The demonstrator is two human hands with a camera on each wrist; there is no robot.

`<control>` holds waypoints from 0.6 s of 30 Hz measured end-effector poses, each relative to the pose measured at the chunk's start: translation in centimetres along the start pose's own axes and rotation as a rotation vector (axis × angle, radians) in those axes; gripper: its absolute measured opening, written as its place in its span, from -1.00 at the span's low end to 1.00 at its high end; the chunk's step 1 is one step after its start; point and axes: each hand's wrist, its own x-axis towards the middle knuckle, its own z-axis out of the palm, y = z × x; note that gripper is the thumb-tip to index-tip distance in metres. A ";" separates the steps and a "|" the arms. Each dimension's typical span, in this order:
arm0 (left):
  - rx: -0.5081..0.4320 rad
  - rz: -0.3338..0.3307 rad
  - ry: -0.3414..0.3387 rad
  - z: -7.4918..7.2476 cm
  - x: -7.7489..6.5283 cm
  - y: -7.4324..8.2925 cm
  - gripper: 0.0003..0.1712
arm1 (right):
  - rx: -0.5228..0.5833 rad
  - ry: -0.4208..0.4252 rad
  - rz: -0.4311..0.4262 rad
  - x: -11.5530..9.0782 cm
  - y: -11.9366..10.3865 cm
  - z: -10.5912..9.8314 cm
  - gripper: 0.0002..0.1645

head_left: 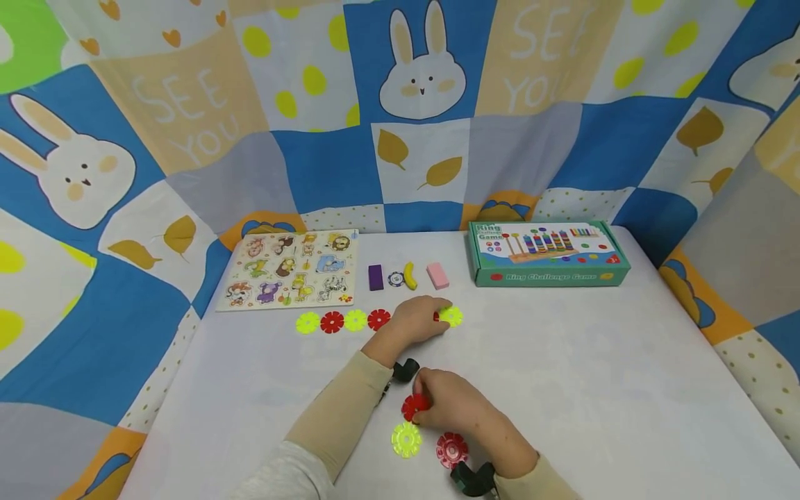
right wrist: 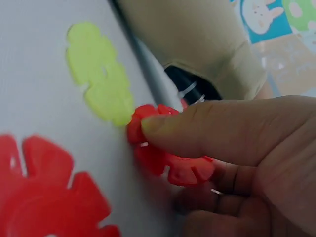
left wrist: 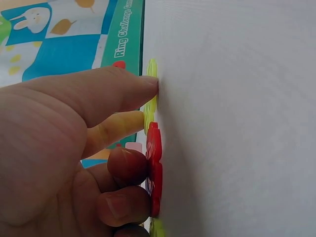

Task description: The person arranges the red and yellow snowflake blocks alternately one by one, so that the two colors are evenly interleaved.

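My left hand [head_left: 417, 321] is at the right end of a row of flower-shaped plastic discs. Its thumb and forefinger pinch the yellow-green flower disc [head_left: 453, 317] lying there, and its other fingers rest by a red disc [left wrist: 155, 170]. Part of the row is hidden under this hand; red [head_left: 332, 322] and yellow-green discs [head_left: 307, 323] alternate to its left. Closer to me, my right hand [head_left: 459, 406] pinches a red flower disc [right wrist: 190, 170] between thumb and fingers, tilted off the white table. Near it lie a yellow-green disc [head_left: 407, 440] and another red disc [head_left: 451, 450].
A wooden animal puzzle board [head_left: 290, 269] lies at the back left. Beside it are a purple block [head_left: 375, 278], a small round patterned piece [head_left: 396, 279], a toy banana [head_left: 409, 276] and a pink block [head_left: 438, 276]. A green Ring Challenge Game box [head_left: 550, 278] stands back right, before a patterned curtain.
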 end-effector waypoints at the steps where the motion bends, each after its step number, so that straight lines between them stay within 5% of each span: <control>1: 0.000 0.000 -0.001 0.0 0.0 0.0 -0.40 | 0.011 -0.016 -0.004 -0.1 -0.2 -0.2 -0.69; 8: 0.009 0.006 0.006 -0.1 0.1 -0.3 -0.41 | 0.149 -0.174 -0.042 -1.3 -2.1 -5.3 -0.79; 14: 0.021 0.011 -0.004 0.1 0.1 -0.5 -0.38 | 0.225 -0.081 -0.087 -1.9 -2.1 -10.5 -0.62; 18: 0.009 0.021 -0.003 0.1 0.2 -0.3 -0.40 | 0.261 0.017 -0.030 -1.5 -0.3 -12.2 -0.55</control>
